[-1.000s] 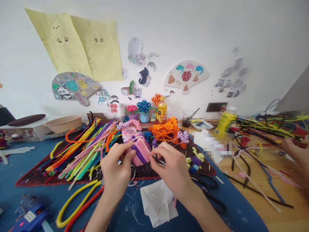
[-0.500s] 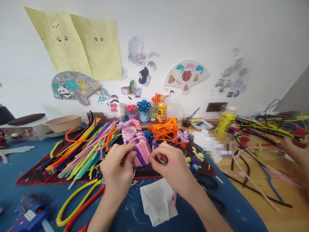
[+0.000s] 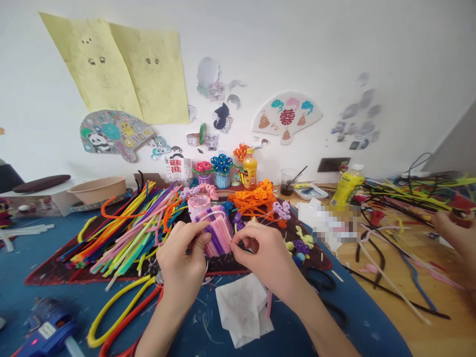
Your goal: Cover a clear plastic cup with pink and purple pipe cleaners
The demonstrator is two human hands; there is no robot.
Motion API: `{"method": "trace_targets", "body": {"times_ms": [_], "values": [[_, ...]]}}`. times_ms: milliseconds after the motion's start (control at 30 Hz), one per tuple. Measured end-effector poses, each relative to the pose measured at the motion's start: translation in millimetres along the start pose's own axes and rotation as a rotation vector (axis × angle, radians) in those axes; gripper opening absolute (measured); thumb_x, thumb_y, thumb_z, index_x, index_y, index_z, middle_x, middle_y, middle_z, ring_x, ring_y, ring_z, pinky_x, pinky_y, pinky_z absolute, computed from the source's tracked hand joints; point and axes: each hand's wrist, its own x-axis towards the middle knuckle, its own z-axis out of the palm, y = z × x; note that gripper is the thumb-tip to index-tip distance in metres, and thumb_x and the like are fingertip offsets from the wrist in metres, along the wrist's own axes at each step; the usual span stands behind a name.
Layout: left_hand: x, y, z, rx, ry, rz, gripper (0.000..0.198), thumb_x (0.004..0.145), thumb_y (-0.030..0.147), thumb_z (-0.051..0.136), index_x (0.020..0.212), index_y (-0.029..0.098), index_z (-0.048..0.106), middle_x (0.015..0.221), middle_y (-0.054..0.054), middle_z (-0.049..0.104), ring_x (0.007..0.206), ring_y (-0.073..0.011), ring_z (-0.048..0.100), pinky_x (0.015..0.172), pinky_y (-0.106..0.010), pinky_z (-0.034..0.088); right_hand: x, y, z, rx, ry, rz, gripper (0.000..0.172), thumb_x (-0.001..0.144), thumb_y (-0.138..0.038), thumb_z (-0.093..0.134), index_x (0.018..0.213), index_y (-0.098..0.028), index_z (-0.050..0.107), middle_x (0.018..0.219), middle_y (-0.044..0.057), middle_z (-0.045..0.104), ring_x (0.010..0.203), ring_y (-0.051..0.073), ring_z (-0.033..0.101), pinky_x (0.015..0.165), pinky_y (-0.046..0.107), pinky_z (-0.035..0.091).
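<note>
A small pot covered in pink and purple pipe cleaners (image 3: 220,234) is tilted between my two hands above the dark mat. My left hand (image 3: 181,263) grips its left side, thumb and index finger pressed together. At the pot's right edge, my right hand (image 3: 267,255) pinches with thumb and index finger; the contact point is small. A thin pale strand curves over the front of the pot. Just behind stands a light pink pot (image 3: 197,207) with pink curled pipe cleaners. Below my hands lies a crumpled white tissue (image 3: 241,307).
Bundled coloured pipe cleaners (image 3: 130,233) lie left, orange pipe-cleaner flowers (image 3: 256,198) behind. At front left are red-and-yellow-handled scissors (image 3: 111,315) and a blue glue gun (image 3: 48,327). A yellow bottle (image 3: 347,186) and another person's hand (image 3: 455,238) are at right.
The pot has turned slightly between my fingers, and my left hand has shifted a little to the right. Everything else stays in place.
</note>
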Motion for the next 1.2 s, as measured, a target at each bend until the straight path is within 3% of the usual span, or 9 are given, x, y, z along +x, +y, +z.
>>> {"method": "trace_targets", "body": {"times_ms": [100, 233, 400, 500, 633, 767, 867, 1000, 1200], "values": [[1, -2, 0.0, -0.084, -0.04, -0.218, 0.012, 0.083, 0.024, 0.061, 0.087, 0.019, 0.071, 0.064, 0.002, 0.059, 0.057, -0.013, 0.052, 0.055, -0.026, 0.042, 3, 6, -9, 0.111, 0.009, 0.048, 0.006, 0.074, -0.017, 0.066, 0.069, -0.018, 0.069, 0.06, -0.003, 0.054, 0.054, 0.011, 0.045, 0.052, 0.025, 0.034], [4, -5, 1.6, -0.454, -0.199, -0.538, 0.022, 0.079, 0.037, 0.066, 0.087, 0.018, 0.072, 0.068, -0.001, 0.064, 0.062, -0.0165, 0.057, 0.056, -0.028, 0.045, 10, 17, -21, 0.317, 0.08, 0.158, 0.021, 0.085, -0.038, 0.063, 0.09, -0.018, 0.07, 0.081, 0.004, 0.066, 0.071, 0.017, 0.059, 0.061, 0.027, 0.045], [7, 1, 2.1, -0.744, -0.346, -0.677, 0.027, 0.076, 0.04, 0.072, 0.089, 0.017, 0.072, 0.077, -0.004, 0.069, 0.07, -0.0176, 0.061, 0.06, -0.026, 0.047, 13, 20, -19, 0.582, -0.194, 0.229, 0.05, 0.085, -0.049, 0.066, 0.126, -0.022, 0.058, 0.098, 0.005, 0.066, 0.095, 0.019, 0.063, 0.085, 0.032, 0.048], [9, 6, 0.5, -0.774, -0.418, -0.666, 0.028, 0.079, 0.042, 0.07, 0.092, 0.017, 0.071, 0.083, -0.004, 0.069, 0.075, -0.0168, 0.06, 0.062, -0.024, 0.045, 12, 19, -12, 0.764, -0.299, 0.327, 0.059, 0.08, -0.053, 0.071, 0.127, -0.022, 0.058, 0.095, 0.004, 0.066, 0.092, 0.018, 0.063, 0.084, 0.031, 0.048], [11, 9, -0.3, -0.696, -0.486, -0.621, 0.031, 0.085, 0.046, 0.061, 0.096, 0.018, 0.069, 0.083, -0.003, 0.068, 0.072, -0.0155, 0.059, 0.064, -0.025, 0.046, 11, 17, -6, 0.89, -0.321, 0.45, 0.063, 0.073, -0.048, 0.079, 0.128, -0.025, 0.059, 0.093, 0.002, 0.067, 0.087, 0.016, 0.065, 0.082, 0.031, 0.05], [8, 8, -0.4, -0.544, -0.491, -0.494, 0.034, 0.088, 0.042, 0.059, 0.116, 0.022, 0.062, 0.114, -0.007, 0.068, 0.1, -0.0206, 0.063, 0.085, -0.031, 0.05, 12, 18, -1, 0.909, -0.27, 0.376, 0.055, 0.074, -0.04, 0.079, 0.123, -0.025, 0.061, 0.103, 0.004, 0.068, 0.099, 0.02, 0.064, 0.091, 0.036, 0.049], [5, 6, -0.8, -0.413, -0.486, -0.341, 0.039, 0.089, 0.039, 0.057, 0.126, 0.025, 0.058, 0.133, -0.008, 0.06, 0.12, -0.0241, 0.057, 0.102, -0.04, 0.044, 12, 21, 3, 0.915, -0.196, 0.298, 0.05, 0.076, -0.036, 0.076, 0.122, -0.025, 0.061, 0.106, 0.004, 0.068, 0.1, 0.02, 0.064, 0.09, 0.034, 0.049], [3, 4, 0.9, -0.294, -0.474, -0.221, 0.044, 0.09, 0.037, 0.055, 0.133, 0.025, 0.053, 0.14, -0.01, 0.056, 0.13, -0.0255, 0.051, 0.11, -0.045, 0.039, 13, 22, 7, 0.911, -0.107, 0.233, 0.044, 0.076, -0.034, 0.075, 0.118, -0.026, 0.062, 0.108, 0.002, 0.067, 0.099, 0.019, 0.063, 0.089, 0.031, 0.048], [0, 2, 3.9, -0.296, -0.511, -0.188, 0.052, 0.093, 0.038, 0.051, 0.142, 0.022, 0.044, 0.149, -0.012, 0.048, 0.136, -0.0232, 0.045, 0.114, -0.043, 0.036, 13, 16, 9, 0.949, -0.089, 0.25, 0.041, 0.077, -0.036, 0.072, 0.115, -0.026, 0.06, 0.105, 0.002, 0.067, 0.095, 0.02, 0.064, 0.083, 0.03, 0.05]]}}
